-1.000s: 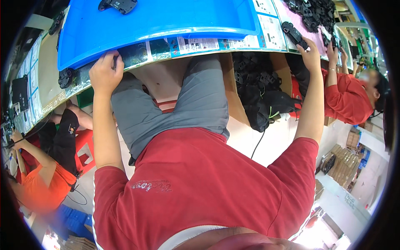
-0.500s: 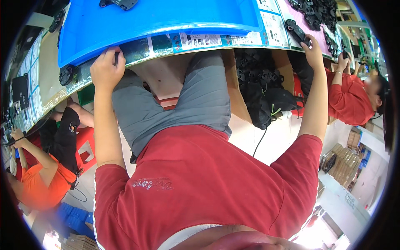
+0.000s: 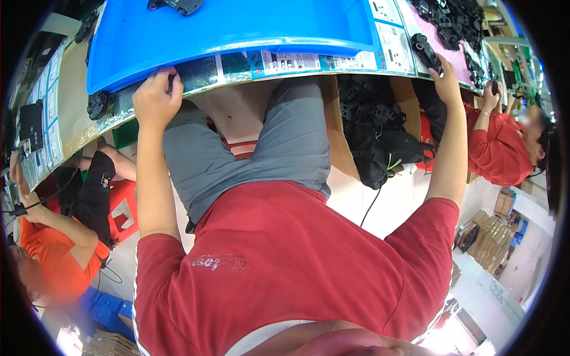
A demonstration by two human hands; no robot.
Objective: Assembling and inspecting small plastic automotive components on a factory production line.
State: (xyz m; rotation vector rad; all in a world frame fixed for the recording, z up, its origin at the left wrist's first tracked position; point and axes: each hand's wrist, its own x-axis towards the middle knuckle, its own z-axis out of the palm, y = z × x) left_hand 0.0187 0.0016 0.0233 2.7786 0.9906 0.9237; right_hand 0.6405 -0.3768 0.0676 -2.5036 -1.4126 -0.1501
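At the table's near edge my left hand is closed, just below the rim of the blue tray. A small dark piece shows between its thumb and fingers, mostly hidden. Farther right, my right hand grips the near end of a long black car-shaped plastic part, which lies tilted at the edge of the pink sheet. Another black part rests inside the tray at the far left. Left of my left hand, one more black part lies on the table edge.
Black parts are heaped on the pink sheet at the far right. Under the table a cardboard box holds more black pieces. Co-workers sit on both sides, one in orange and one in red.
The view has shifted slightly. My right hand still grips the car-shaped part, its fingers a little repositioned. The left hand keeps its place. The co-worker at left has moved an arm.
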